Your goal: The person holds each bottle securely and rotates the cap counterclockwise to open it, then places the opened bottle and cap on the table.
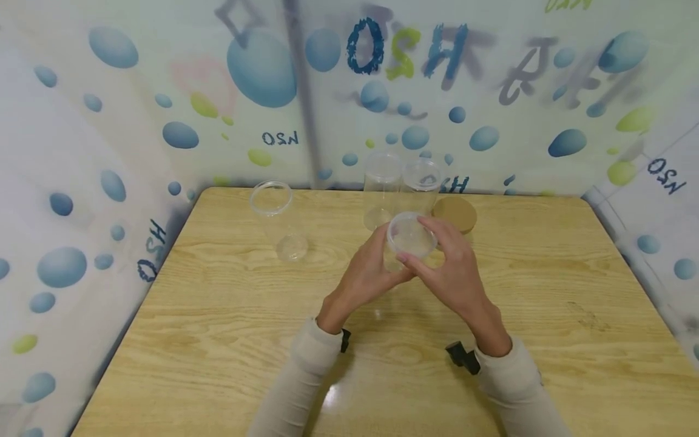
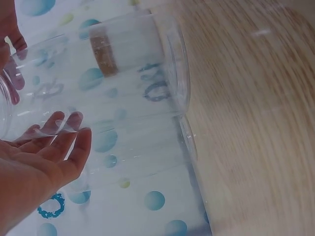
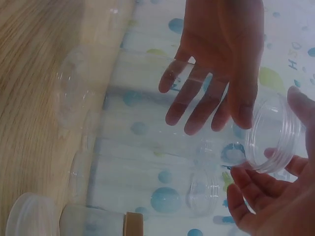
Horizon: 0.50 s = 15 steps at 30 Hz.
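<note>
Both hands are at a tall, clear plastic jar [image 2: 133, 93] held over the table, with a ridged round top [image 1: 411, 235]. Whether that top is a lid or just the jar's mouth, I cannot tell. My left hand [image 1: 363, 276] holds the jar's side, its fingers [image 2: 78, 152] bent around the clear wall. Thumb and fingers of my right hand [image 1: 450, 267] grip the ridged top from the right; in the right wrist view they stand around the clear ring [image 3: 273, 135].
An uncovered clear jar [image 1: 271, 197] stands at the back left of the wooden table [image 1: 207, 340]. Behind the hands stand two clear jars, one with a round clear top [image 1: 422, 173]. A brown round lid [image 1: 454, 213] is beside them, and a patterned wall covering [image 1: 327, 121] lies behind.
</note>
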Each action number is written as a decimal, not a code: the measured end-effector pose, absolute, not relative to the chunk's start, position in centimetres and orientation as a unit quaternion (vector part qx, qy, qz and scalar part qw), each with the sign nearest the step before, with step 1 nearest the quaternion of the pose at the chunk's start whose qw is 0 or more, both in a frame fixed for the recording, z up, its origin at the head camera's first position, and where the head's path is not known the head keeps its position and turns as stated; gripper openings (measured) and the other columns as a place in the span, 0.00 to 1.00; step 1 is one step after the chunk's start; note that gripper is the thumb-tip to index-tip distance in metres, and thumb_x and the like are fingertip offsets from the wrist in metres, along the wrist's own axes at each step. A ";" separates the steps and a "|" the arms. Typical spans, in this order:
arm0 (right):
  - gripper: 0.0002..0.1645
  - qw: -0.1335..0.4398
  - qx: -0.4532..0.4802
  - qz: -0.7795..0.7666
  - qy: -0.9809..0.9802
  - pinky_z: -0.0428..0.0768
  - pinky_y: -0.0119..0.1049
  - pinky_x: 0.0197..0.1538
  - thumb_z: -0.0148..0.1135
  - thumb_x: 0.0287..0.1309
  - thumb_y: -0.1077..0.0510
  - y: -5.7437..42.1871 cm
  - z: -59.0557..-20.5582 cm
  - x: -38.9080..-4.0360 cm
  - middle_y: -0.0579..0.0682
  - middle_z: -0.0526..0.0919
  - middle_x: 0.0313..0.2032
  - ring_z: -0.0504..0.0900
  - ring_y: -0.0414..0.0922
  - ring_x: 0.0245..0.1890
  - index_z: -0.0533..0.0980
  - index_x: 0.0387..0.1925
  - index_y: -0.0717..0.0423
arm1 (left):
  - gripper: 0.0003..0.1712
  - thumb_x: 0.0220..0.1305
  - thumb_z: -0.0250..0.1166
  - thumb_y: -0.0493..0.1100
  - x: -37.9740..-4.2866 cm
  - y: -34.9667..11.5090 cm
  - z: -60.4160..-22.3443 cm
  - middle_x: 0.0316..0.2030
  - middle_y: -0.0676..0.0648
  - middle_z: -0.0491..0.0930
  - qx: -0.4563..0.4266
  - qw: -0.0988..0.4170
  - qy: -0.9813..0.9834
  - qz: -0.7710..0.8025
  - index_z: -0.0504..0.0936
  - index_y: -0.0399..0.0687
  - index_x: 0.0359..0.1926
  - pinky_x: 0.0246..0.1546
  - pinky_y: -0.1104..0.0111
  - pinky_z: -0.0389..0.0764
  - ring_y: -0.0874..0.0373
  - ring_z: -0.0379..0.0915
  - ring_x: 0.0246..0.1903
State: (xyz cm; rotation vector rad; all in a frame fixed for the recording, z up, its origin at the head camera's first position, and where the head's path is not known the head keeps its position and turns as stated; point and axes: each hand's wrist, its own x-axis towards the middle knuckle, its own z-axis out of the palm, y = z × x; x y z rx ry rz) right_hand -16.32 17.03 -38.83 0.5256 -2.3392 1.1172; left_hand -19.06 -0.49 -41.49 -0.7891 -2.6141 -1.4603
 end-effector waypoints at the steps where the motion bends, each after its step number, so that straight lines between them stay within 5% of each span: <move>1: 0.41 0.238 0.196 0.415 -0.856 0.75 0.57 0.55 0.79 0.46 0.57 17.1 -38.8 -16.3 0.59 0.77 0.60 0.74 0.56 0.61 0.73 0.63 0.60 | 0.50 0.55 0.75 0.51 -19.1 -0.5 -41.5 0.64 0.48 0.70 -0.254 0.020 -0.843 -0.473 0.59 0.48 0.73 0.56 0.57 0.76 0.55 0.72 0.58; 15: 0.42 0.170 0.256 0.434 -0.847 0.77 0.37 0.50 0.76 0.49 0.64 18.9 -38.2 -16.6 0.54 0.74 0.64 0.73 0.49 0.61 0.70 0.67 0.54 | 0.51 0.53 0.77 0.50 -19.1 -0.7 -40.9 0.62 0.48 0.72 -0.271 -0.006 -0.823 -0.499 0.59 0.50 0.73 0.59 0.49 0.74 0.54 0.71 0.58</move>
